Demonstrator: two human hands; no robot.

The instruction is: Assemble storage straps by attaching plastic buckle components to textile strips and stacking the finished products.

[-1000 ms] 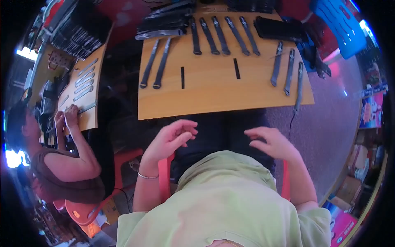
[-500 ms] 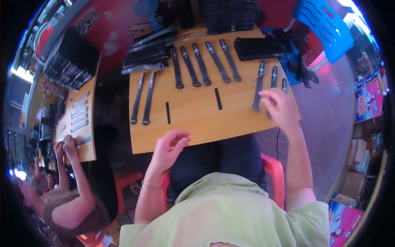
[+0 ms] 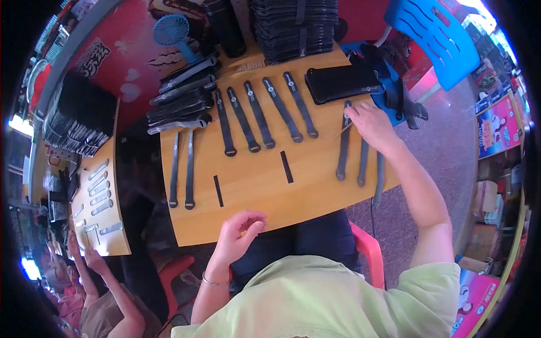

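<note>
My right hand is over the right side of the table, its fingertips closed at the upper end of a dark grey strap. The exact grip is partly hidden by the fingers. A thin stick lies across that strap, just below the hand. Two more straps lie beside it under my right wrist. My left hand hovers at the table's front edge, fingers loosely curled and apart from the thumb, holding nothing visible. Two short black strips lie on the table ahead of it.
Several straps lie in a row mid-table, two more at left. Beyond are stacked black pouches, a tall black stack, a blue fan and a black case. A blue chair stands right; a person works at a left table.
My right hand has moved away from me, up to the strap's upper end. My left hand stays near the front edge. The whole view has shifted, so the table appears lower.
</note>
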